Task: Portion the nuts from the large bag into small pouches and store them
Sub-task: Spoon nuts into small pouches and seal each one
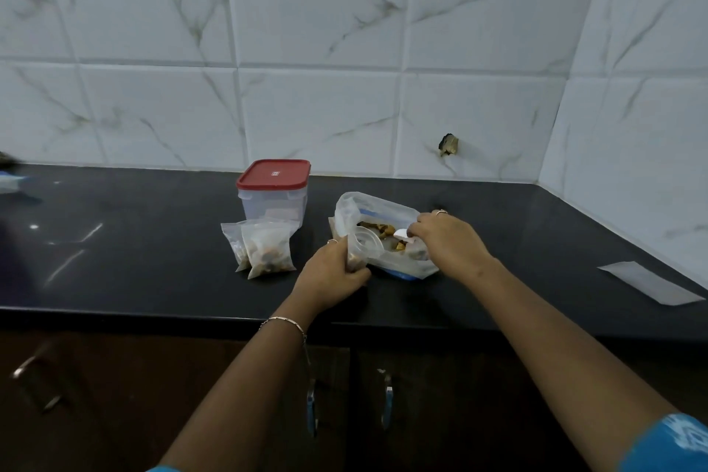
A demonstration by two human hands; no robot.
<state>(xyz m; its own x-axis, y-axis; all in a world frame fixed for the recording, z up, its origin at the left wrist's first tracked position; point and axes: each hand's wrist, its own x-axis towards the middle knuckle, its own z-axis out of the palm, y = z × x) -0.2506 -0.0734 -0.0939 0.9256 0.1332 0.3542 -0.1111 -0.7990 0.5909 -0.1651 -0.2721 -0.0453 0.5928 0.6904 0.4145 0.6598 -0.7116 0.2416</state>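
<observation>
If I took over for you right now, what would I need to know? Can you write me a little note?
Left hand: grips the small pouch, holding it open beside the large bag.
Right hand: pinches a white scoop inside the large bag, over the nuts.
Done: two filled pouches stand on the counter, in front of the red-lidded box.
Left: fill the held pouch, close it, and keep going, as nuts remain in the bag. The box lid is still on, so nothing looks stored yet.

Blue sleeves [674, 444], bracelet [285, 322], ring [440, 211] on right hand [444, 245]
</observation>
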